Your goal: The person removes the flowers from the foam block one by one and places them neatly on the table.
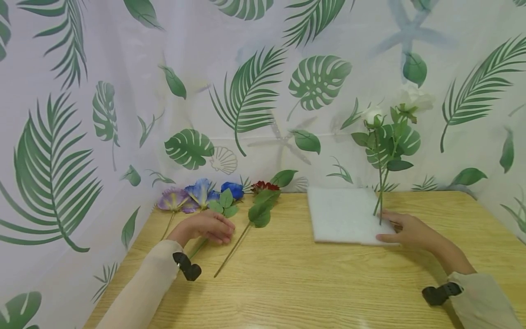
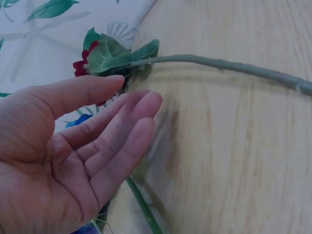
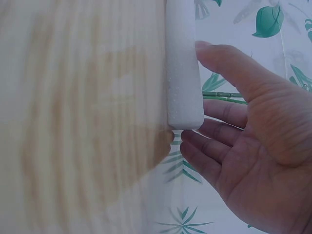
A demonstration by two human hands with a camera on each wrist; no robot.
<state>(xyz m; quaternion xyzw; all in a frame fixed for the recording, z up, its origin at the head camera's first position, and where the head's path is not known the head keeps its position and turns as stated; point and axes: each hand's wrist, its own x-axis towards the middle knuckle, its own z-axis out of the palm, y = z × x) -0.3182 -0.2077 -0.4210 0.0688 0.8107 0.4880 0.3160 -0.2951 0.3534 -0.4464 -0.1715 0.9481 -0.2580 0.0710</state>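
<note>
Two white roses [image 1: 384, 137] stand with their stems in a white foam block [image 1: 343, 219]. At the block's right end is my right hand [image 1: 415, 233], thumb resting on its near corner and the other fingers around its right edge, close to the stems; the fingers are only lightly bent in the right wrist view. My left hand [image 1: 207, 227] hovers over the stems on the left and holds nothing, its fingers loosely bent. A red flower [image 1: 263, 201] with green leaves lies just right of it. A blue rose [image 1: 232, 190] lies behind it, its stem partly hidden.
A purple flower [image 1: 172, 199] and a light blue flower [image 1: 201, 192] lie at the table's back left. A leaf-printed curtain [image 1: 263, 114] hangs behind and left of the wooden table [image 1: 287, 283].
</note>
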